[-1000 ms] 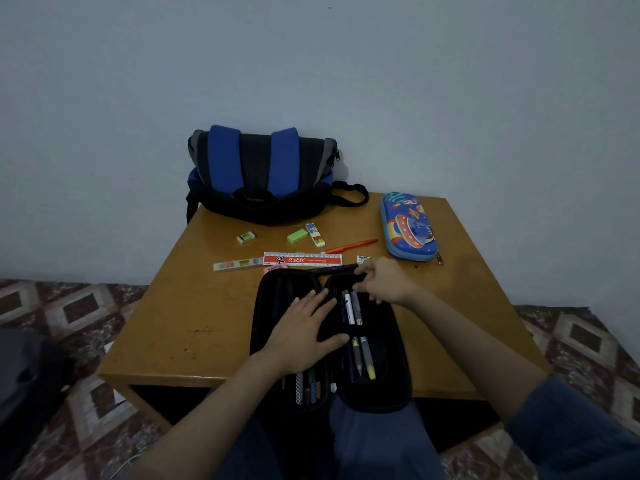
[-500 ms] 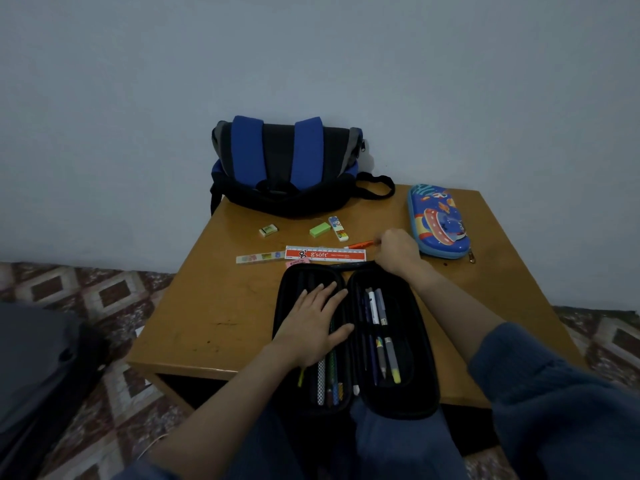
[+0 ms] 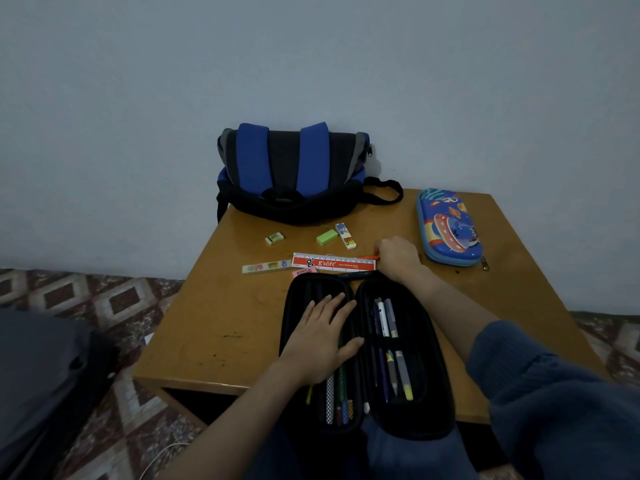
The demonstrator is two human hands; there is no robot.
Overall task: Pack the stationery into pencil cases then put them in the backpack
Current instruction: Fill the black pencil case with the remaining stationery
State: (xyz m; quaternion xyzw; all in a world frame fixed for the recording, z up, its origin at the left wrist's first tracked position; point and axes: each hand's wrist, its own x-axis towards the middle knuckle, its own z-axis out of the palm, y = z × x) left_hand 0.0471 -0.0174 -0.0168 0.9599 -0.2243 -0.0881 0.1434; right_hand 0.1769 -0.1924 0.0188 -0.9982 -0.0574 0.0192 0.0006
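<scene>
A black pencil case point(image 3: 420, 344) lies open at the table's near edge, with pens and pencils in both halves. My left hand point(image 3: 322, 341) rests flat on its left half, fingers spread. My right hand point(image 3: 398, 256) is just beyond the case, closed over an orange pen point(image 3: 367, 258) whose tip shows at its left. A red ruler point(image 3: 334, 262), a pale ruler point(image 3: 266, 266), a pink eraser point(image 3: 304, 271), a green eraser point(image 3: 327, 236) and two white erasers point(image 3: 275, 238) point(image 3: 345, 235) lie beyond. A blue-and-black backpack point(image 3: 294, 174) stands against the wall.
A closed blue cartoon pencil case point(image 3: 448, 228) lies at the table's far right. The wooden table point(image 3: 225, 323) stands on a patterned floor point(image 3: 86, 299). A dark bag point(image 3: 41, 375) sits on the floor at the left.
My right hand left the open case's far end and moved away to the orange pen, closing over it. My left hand stayed on the case. The view shifted.
</scene>
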